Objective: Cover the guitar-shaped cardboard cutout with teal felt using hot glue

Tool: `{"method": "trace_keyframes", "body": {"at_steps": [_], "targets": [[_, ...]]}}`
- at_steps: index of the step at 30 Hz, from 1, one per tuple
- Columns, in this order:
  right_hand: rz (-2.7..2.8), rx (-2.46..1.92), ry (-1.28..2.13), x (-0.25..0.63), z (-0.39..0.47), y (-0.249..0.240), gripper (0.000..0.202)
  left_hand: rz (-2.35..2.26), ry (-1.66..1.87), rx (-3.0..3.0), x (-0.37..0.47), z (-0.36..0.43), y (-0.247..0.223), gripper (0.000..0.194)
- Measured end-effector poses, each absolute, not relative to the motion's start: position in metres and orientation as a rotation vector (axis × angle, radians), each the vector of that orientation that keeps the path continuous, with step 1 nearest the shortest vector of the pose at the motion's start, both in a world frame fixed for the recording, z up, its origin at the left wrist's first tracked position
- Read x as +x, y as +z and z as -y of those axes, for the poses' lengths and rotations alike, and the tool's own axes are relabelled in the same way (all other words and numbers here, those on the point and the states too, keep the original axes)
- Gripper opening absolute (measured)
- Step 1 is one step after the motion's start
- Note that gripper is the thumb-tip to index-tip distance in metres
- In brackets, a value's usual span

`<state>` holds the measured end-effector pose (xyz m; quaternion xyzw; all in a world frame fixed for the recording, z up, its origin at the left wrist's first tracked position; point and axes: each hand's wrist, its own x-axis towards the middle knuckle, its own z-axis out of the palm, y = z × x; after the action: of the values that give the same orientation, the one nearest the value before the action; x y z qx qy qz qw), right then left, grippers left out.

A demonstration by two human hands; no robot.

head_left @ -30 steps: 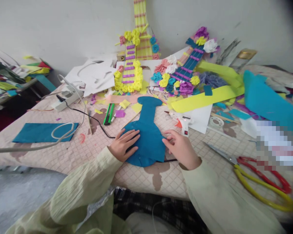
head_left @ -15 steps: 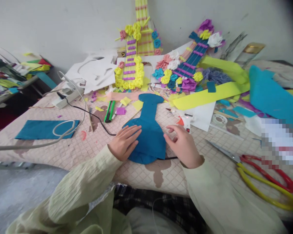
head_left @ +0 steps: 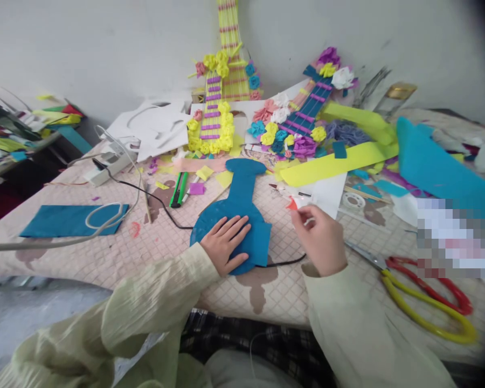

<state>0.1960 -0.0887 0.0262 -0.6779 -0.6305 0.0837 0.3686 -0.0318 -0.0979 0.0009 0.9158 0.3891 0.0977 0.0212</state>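
Observation:
A blue paper-covered guitar shape (head_left: 244, 186) lies flat on the table before me, with a loose-edged flap of blue paper (head_left: 262, 245) at its right side. Across its round body rests my left hand (head_left: 228, 242), palm down, with the fingers spread. My right hand (head_left: 322, 237) is to the right of the shape, its thumb and forefinger curled together at a white and orange glue gun (head_left: 305, 200). That hand covers the lower part of the gun, so the grip is partly hidden. A black cord (head_left: 285, 263) runs out from under the shape.
Large scissors with red and yellow handles (head_left: 388, 264) lie at right. A green cutter (head_left: 179, 189), folded blue paper (head_left: 64, 220) and a power strip (head_left: 109, 164) are at left. Flower-decorated paper guitars (head_left: 212, 118) lean at the back, amid paper scraps and a yellow strip (head_left: 335, 164).
My right hand has left the edge of the blue shape and moved right to the glue gun. My left hand has slid right, further onto the body. The view has shifted slightly.

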Motion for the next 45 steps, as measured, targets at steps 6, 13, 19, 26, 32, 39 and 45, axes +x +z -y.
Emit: {"method": "trace_keyframes", "body": {"at_steps": [6,13,19,26,32,39,45], "targets": [[1.655,-2.143,0.249,0.221,0.072,0.018,0.036,-1.223,0.264,2.869,-0.031,0.098,-0.001,0.063],[1.519,-1.987,0.47,0.224,0.065,0.017,0.034,-1.202,0.324,2.87,-0.032,0.097,-0.003,0.063],[1.171,-1.625,0.622,0.222,0.072,0.021,0.024,-1.195,0.338,2.872,-0.032,0.097,-0.007,0.063],[0.921,-1.162,0.871,0.218,0.082,0.03,0.022,-1.188,0.458,2.865,-0.038,0.099,0.011,0.064],[0.923,-0.822,1.141,0.221,0.098,0.043,0.015,-1.18,0.563,2.823,-0.046,0.121,0.018,0.059],[0.846,-0.658,1.234,0.221,0.134,0.043,0.014,-1.018,0.771,2.897,-0.043,0.142,0.004,0.034],[0.773,-0.72,1.247,0.218,0.178,0.04,0.015,-0.94,1.142,2.741,-0.052,0.155,0.02,0.016]]}}
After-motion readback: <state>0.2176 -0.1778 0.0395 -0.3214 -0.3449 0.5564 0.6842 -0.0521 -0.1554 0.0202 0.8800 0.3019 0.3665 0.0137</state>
